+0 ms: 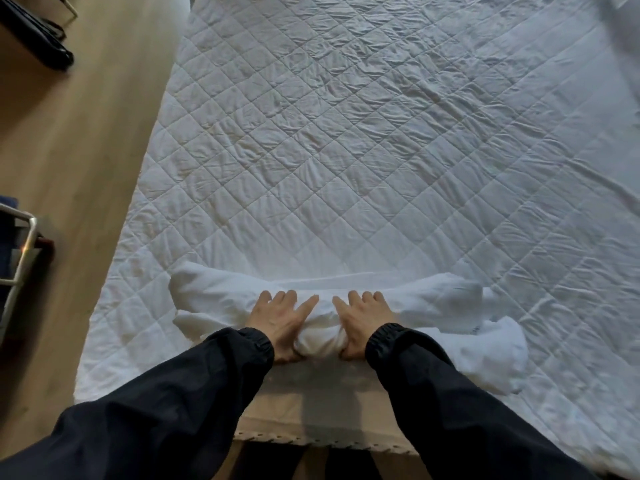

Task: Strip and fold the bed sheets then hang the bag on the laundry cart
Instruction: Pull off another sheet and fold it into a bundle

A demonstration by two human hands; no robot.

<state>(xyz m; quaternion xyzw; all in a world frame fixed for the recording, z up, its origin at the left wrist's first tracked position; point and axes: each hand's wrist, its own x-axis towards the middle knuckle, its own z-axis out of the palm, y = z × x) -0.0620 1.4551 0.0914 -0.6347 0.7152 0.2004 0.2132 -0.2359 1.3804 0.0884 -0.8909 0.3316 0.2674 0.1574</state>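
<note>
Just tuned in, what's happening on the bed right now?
A person in dark sleeves is pressing both hands, left hand and right hand, onto a bundled white bed sheet at the near end of the bed. The sheet is off the white quilted mattress pad, which lies bare, and is gathered into a long roll rather than a neat fold. A metal-framed cart shows at the left edge on the wooden floor. No bag is clearly visible.

We look down on bed point(381, 150), white diamond-quilted pad creased, filling most of view. Left of bed, light wood-plank floor point(86, 150). Beyond bed's far-left corner, dark furniture piece point(38, 39). Left of bed's near end, metal-framed cart point(20, 251).
</note>
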